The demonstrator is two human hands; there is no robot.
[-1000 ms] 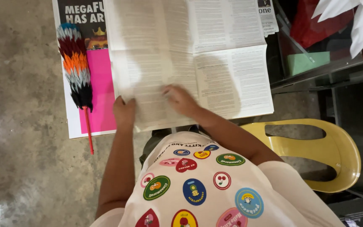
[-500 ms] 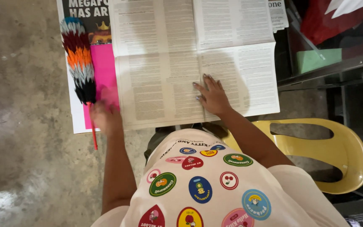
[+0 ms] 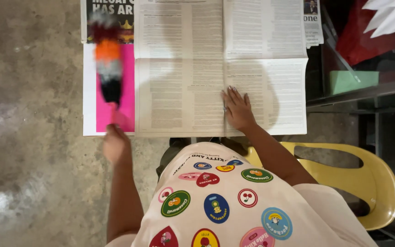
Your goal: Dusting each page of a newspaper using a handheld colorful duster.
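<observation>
The left hand is closed around the thin red handle of a multicoloured feather duster, whose blurred head of dark, orange, grey and black plumes stands over the bright pink newspaper page. The blur suggests the duster is in motion. The hand itself lies just off the near edge of the pink page, above the bare grey concrete floor, and its fingers cannot be told apart through the blur.

The right hand lies flat, fingers spread and apart, palm down on the large open sheet of white newspaper densely printed in small grey type. It rests just right of the centre fold, near the sheet's near edge, and grips nothing.

The white sheet overlaps the pink page along its left edge, and both are spread on the floor. Behind the right arm stands a yellow plastic chair with a cut-out back. Past the sheet's right edge are a dark metal shelf frame, a pale green block and something red.

The step in hand looks like dusting or sweeping over the laid-out paper while the other hand pins it down. A next stroke would call for keeping the palm's weight on the sheet and carrying the plumes across lightly, so the thin paper neither lifts nor creases.
</observation>
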